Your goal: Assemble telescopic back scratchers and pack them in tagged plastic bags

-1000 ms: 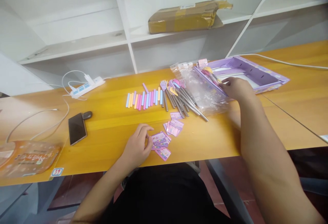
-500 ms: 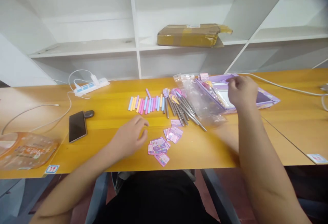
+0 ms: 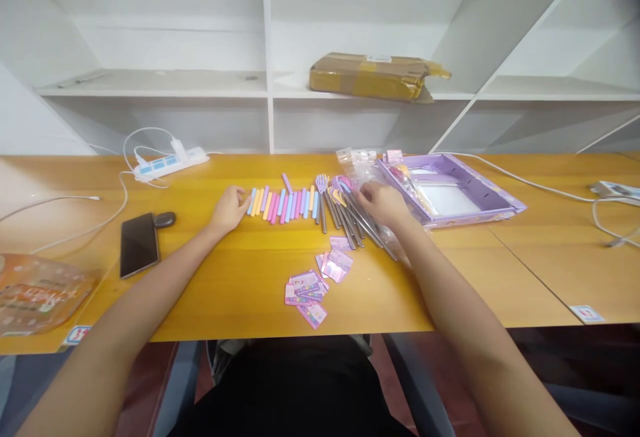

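Observation:
My left hand (image 3: 231,210) rests at the left end of a row of pastel sticks (image 3: 285,206), its fingertips against or close beside the end blue stick. Its fingers look slightly apart, gripping nothing visible. My right hand (image 3: 384,204) has its fingers curled at the right side of a pile of metal-stemmed sticks (image 3: 357,217) with coloured fork-shaped heads. Whatever is between those fingers is hidden. Just right of that hand lies a purple tray-like box (image 3: 493,204) with a few fork-headed pieces inside. Small pink and purple cards (image 3: 306,290) are scattered nearer me.
Clear plastic bags (image 3: 357,160) lie beside the box. Leftward are a phone (image 3: 139,245), a small black object (image 3: 165,219), a power strip (image 3: 173,164) with cables and an orange package (image 3: 45,294). A taped cardboard box (image 3: 373,76) sits on the shelf.
My right hand has moved left from over the purple box to the metal-stemmed pile. My left hand has gone up and left, from near the cards to the end of the pastel row.

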{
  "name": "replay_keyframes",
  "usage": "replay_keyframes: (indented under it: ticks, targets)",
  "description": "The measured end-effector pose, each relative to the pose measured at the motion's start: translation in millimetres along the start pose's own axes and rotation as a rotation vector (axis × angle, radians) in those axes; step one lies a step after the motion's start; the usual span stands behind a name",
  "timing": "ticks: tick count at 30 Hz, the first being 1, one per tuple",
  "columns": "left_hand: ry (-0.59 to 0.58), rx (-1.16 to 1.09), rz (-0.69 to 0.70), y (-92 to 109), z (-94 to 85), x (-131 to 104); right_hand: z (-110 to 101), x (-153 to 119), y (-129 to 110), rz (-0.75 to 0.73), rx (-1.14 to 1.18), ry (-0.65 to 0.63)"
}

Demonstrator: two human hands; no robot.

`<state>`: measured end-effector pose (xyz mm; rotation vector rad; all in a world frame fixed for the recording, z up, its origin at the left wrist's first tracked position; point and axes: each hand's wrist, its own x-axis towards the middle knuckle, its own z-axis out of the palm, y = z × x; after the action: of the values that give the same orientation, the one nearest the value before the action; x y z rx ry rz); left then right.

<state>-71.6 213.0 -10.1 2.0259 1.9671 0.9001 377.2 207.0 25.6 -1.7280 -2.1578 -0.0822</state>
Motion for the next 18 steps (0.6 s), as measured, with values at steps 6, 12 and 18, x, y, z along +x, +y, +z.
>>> replay_keyframes:
  ticks: [6,12,18]
  targets:
    - [-0.075,0.046,0.040,-0.5,-0.4,-1.9,0.2,-7.3,1.8,-0.093,0.044,-0.120]
    - [-0.098,0.097,0.037,0.6,-2.7,-3.5,-0.3,-10.1,-12.7,-0.064,-0.049,-0.137]
    - [-0.081,0.150,0.017,1.5,-1.5,-3.9,-0.2,-8.9,-0.4,0.065,-0.097,-0.144]
